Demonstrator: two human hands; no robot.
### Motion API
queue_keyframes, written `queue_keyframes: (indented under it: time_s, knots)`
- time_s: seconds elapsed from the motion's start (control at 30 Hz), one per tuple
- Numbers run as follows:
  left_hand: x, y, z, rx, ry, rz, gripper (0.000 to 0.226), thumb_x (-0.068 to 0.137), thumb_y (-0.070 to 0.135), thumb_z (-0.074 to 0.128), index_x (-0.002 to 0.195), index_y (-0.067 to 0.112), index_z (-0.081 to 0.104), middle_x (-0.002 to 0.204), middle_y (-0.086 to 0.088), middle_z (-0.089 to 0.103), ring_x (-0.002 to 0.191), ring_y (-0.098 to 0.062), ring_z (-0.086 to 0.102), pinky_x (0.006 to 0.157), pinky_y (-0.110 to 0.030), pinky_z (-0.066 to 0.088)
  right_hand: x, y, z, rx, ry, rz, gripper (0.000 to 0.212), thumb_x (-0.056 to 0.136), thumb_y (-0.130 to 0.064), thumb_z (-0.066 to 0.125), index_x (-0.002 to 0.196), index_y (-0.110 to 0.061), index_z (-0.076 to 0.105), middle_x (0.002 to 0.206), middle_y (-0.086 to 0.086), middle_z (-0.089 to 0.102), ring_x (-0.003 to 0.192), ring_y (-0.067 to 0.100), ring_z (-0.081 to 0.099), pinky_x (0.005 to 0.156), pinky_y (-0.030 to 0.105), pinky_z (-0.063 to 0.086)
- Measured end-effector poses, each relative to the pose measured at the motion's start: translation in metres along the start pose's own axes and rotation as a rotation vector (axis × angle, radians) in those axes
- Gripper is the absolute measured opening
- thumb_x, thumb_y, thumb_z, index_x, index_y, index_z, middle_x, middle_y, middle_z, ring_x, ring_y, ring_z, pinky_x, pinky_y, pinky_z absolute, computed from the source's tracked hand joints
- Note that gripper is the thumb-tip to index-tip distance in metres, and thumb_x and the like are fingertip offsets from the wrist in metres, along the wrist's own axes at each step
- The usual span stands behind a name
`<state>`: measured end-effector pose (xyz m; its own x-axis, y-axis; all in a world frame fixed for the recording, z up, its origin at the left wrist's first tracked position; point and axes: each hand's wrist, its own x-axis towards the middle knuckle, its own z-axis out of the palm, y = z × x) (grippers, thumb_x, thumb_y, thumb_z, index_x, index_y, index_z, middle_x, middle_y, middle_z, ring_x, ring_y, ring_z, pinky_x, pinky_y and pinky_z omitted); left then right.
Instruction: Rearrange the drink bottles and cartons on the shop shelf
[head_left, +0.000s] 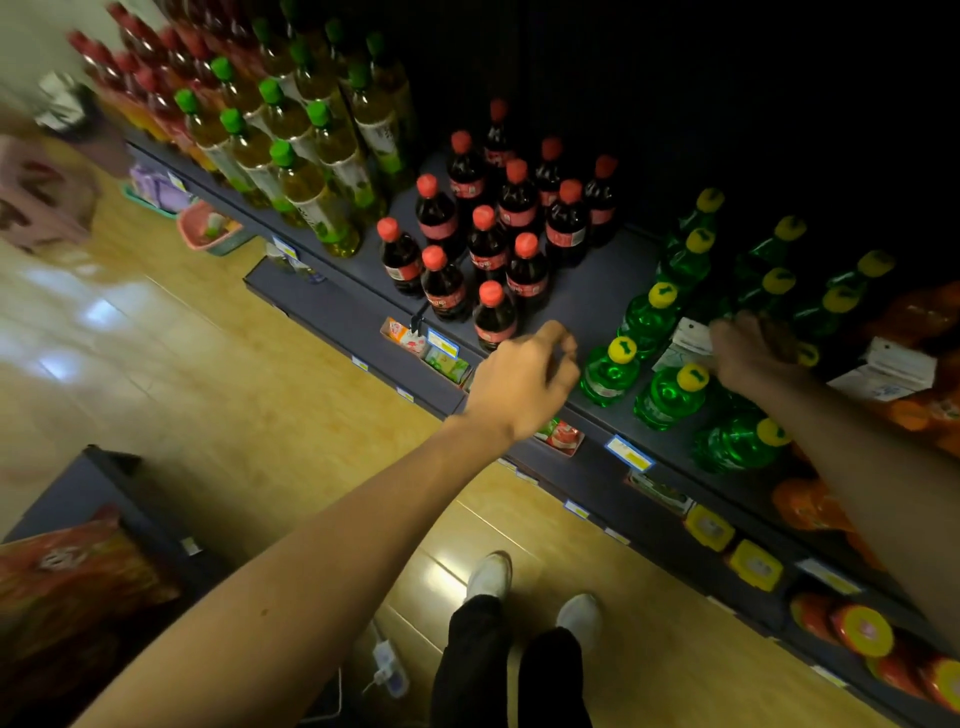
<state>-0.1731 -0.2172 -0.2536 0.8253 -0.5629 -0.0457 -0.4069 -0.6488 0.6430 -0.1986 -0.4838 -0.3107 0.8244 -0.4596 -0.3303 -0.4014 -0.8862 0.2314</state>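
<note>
Dark grey shop shelf (587, 306) runs diagonally across your view, above a glossy yellow-brown floor (291, 415) where your white shoes (488, 574) stand. On the shelf, at the left, you have tea bottles with green caps (306, 192), and further left some red-capped bottles (135, 57), blurred. In the middle stands a group of dark cola bottles with red caps (488, 234). To the right of a bare strip of shelf stand green soda bottles with yellow caps (670, 395), and among them a white carton (685, 345); a second white carton (893, 369) is further right, beside orange bottles (810, 504). Your left hand (524, 384) hovers over the front edge of the shelf, between the cola group and the green bottles, just beside the nearest cola bottle (493, 317); its fingers are loosely curled and hold nothing. Your right hand (748, 348) reaches in among the green bottles and lies against the first white carton; the fingers bend down on the far side, and I cannot tell if they grip the carton or only touch it. Blue and yellow price tags (628, 452) hang on the shelf edge, and small packets (447, 364) lie on the lower shelf
</note>
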Motion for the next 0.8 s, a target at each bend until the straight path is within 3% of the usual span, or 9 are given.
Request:
queue_keyframes:
  time_s: [0.2, 0.37, 0.53, 0.7, 0.8]
  knots:
    - [0.003, 0.003, 0.001, 0.004, -0.026, 0.024, 0.012, 0.089, 0.024, 0.050, 0.100, 0.021, 0.052, 0.073, 0.002, 0.057, 0.069, -0.026, 0.059, 0.063, -0.040, 0.051, -0.004, -0.003, -0.002, 0.024, 0.037, 0.014, 0.041, 0.087, -0.028, 0.063, 0.119, -0.004, 0.056, 0.126, 0.018, 0.050, 0.120, 0.034, 0.042, 0.099, 0.041, 0.035]
    - [0.007, 0.018, -0.004, 0.009, -0.028, 0.070, 0.013, 0.089, 0.024, 0.050, 0.101, 0.020, 0.053, 0.076, 0.000, 0.060, 0.072, -0.027, 0.059, 0.061, -0.036, 0.048, -0.027, 0.010, -0.025, 0.134, 0.169, 0.030, 0.046, 0.086, -0.019, 0.065, 0.122, 0.004, 0.048, 0.123, 0.024, 0.052, 0.118, 0.039, 0.042, 0.093, 0.044, 0.038]
    - [0.008, 0.040, -0.013, 0.009, -0.044, 0.139, 0.013, 0.090, 0.025, 0.051, 0.103, 0.022, 0.054, 0.078, 0.001, 0.063, 0.075, -0.027, 0.060, 0.062, -0.039, 0.049, -0.059, 0.033, -0.057, 0.415, 0.322, 0.052, 0.044, 0.087, -0.025, 0.063, 0.120, 0.002, 0.051, 0.117, 0.028, 0.056, 0.110, 0.043, 0.051, 0.085, 0.043, 0.041]
    - [0.013, 0.065, -0.025, 0.030, -0.074, 0.254, 0.014, 0.088, 0.025, 0.050, 0.101, 0.021, 0.053, 0.078, -0.003, 0.066, 0.075, -0.031, 0.061, 0.063, -0.042, 0.050, -0.107, 0.052, -0.078, 0.724, 0.434, 0.085, 0.035, 0.087, -0.033, 0.062, 0.110, -0.007, 0.054, 0.102, 0.021, 0.066, 0.095, 0.040, 0.060, 0.076, 0.043, 0.048]
    - [0.015, 0.081, -0.030, 0.017, -0.103, 0.338, 0.013, 0.088, 0.027, 0.049, 0.099, 0.022, 0.053, 0.073, -0.001, 0.066, 0.070, -0.030, 0.062, 0.062, -0.043, 0.052, -0.139, 0.058, -0.092, 0.807, 0.520, 0.106, 0.035, 0.088, -0.028, 0.064, 0.112, -0.003, 0.057, 0.104, 0.018, 0.067, 0.094, 0.035, 0.061, 0.074, 0.033, 0.044]
